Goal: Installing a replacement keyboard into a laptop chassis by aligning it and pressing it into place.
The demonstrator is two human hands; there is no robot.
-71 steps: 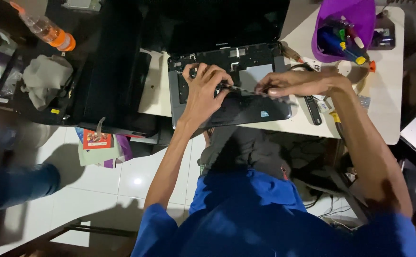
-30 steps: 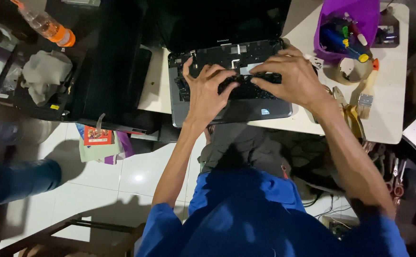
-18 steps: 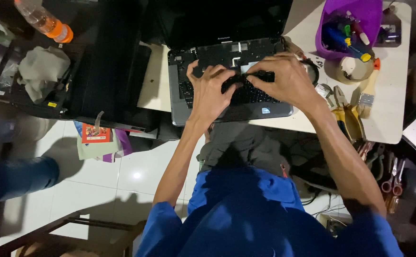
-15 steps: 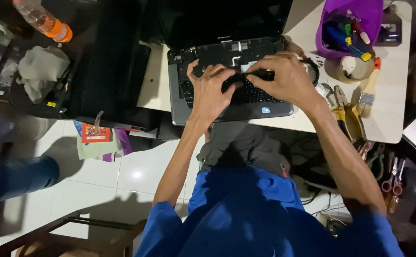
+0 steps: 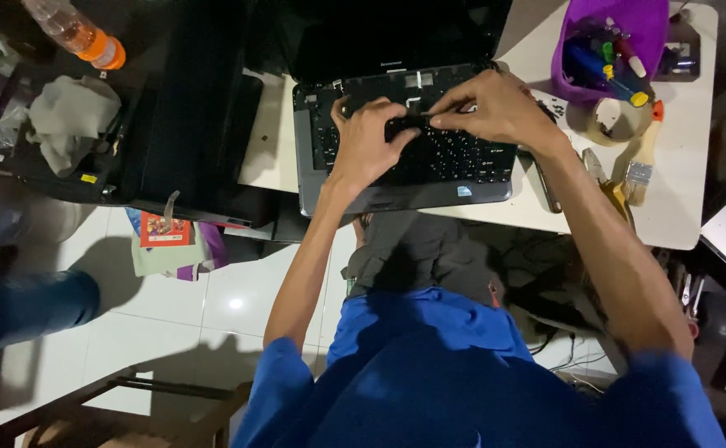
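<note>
An open grey laptop (image 5: 404,197) lies on the white table (image 5: 678,207) in front of me, its dark screen tilted back. Its black keyboard (image 5: 462,159) sits in the laptop's tray. My left hand (image 5: 370,141) rests on the keyboard's left half, fingers curled over its upper edge. My right hand (image 5: 496,108) reaches in from the right and pinches the same upper edge near the middle. The fingertips of both hands almost meet there. Part of the keyboard is hidden under my hands.
A purple bin of pens (image 5: 604,46), a tape roll (image 5: 616,120) and a paintbrush (image 5: 641,162) lie right of the laptop. Left stands a black box-like device (image 5: 189,124), with a crumpled cloth (image 5: 68,116) and an orange-capped bottle (image 5: 77,33). Another person's leg (image 5: 23,303) is at lower left.
My right hand has moved from the laptop's right side onto the keyboard. Both hands have shifted up to the keyboard's top edge, and the keyboard now lies flat in the tray.
</note>
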